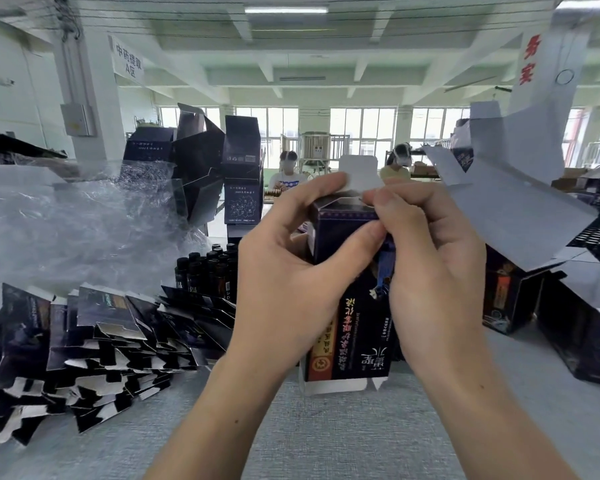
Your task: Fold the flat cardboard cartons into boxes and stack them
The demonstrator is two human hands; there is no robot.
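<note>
The left hand and the right hand hold one dark carton upright at the grey table (I cannot tell if its bottom touches). The left fingers curl round its top left corner, with the thumb on the front. The right fingers pinch its top right edge, by the white flap. Left of the carton lies a messy pile of flat cartons. Left of the carton and a bit farther back stand small dark bottles. Much farther back on that side, folded boxes are stacked.
</note>
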